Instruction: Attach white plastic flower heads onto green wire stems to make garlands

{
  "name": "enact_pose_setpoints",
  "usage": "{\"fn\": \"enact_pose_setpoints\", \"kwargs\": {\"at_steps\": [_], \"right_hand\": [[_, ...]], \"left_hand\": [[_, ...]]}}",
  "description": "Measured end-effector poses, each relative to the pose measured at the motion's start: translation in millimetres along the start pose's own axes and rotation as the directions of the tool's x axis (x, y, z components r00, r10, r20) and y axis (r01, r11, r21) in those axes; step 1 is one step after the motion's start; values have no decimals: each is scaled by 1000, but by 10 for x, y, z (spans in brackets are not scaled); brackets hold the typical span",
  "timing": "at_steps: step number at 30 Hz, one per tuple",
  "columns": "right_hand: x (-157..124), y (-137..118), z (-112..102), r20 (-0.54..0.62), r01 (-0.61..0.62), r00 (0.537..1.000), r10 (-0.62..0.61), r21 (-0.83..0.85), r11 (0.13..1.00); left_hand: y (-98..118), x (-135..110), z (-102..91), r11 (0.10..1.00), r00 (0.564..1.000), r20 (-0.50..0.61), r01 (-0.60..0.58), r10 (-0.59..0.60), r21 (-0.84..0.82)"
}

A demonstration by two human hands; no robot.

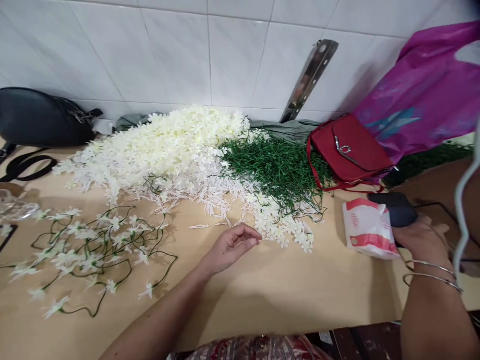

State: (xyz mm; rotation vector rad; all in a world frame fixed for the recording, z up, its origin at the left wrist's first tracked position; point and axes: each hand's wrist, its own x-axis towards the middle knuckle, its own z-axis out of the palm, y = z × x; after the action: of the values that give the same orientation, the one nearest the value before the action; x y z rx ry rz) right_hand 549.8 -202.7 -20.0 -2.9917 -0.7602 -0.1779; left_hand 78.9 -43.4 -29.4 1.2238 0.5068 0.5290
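Observation:
My left hand (231, 246) rests on the wooden table (285, 295) with its fingers loosely curled and nothing visible in them. It lies just in front of a big heap of white artificial flowers (176, 150) and loose white petals (279, 227). A tangle of green wire stems (275, 167) lies behind that. My right hand (422, 237), with two bangles on the wrist, is closed on a black device (397, 209) at the right edge, beside a white and red packet (367, 229).
Finished stems with white flowers (90, 250) lie spread at the left. A black bag (41, 117) sits at the back left, a red handbag (350, 150) and a purple plastic bag (423, 90) at the back right. A metal bracket (309, 80) leans on the tiled wall.

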Motion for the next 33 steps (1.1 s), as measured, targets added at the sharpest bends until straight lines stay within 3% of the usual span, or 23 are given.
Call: {"fn": "enact_pose_setpoints", "kwargs": {"at_steps": [1, 2, 13, 25, 33], "right_hand": [[-50, -42, -35, 21, -76, 997, 75, 72, 994], [-86, -88, -63, 19, -71, 997, 69, 91, 993], [-6, -436, -76, -162, 184, 972, -169, 83, 979], [13, -444, -126, -83, 151, 986, -148, 34, 988], [-191, -394, -151, -55, 150, 987, -148, 32, 988]], "left_hand": [[9, 5, -5, 1000, 1000, 2, -8, 8, 16], [19, 10, -11, 999, 1000, 3, -15, 15, 32], [87, 47, -43, 996, 1000, -7, 6, -5, 85], [107, 83, -78, 988, 1000, -17, -12, 15, 153], [98, 90, -98, 978, 999, -21, -22, 27, 210]]}}
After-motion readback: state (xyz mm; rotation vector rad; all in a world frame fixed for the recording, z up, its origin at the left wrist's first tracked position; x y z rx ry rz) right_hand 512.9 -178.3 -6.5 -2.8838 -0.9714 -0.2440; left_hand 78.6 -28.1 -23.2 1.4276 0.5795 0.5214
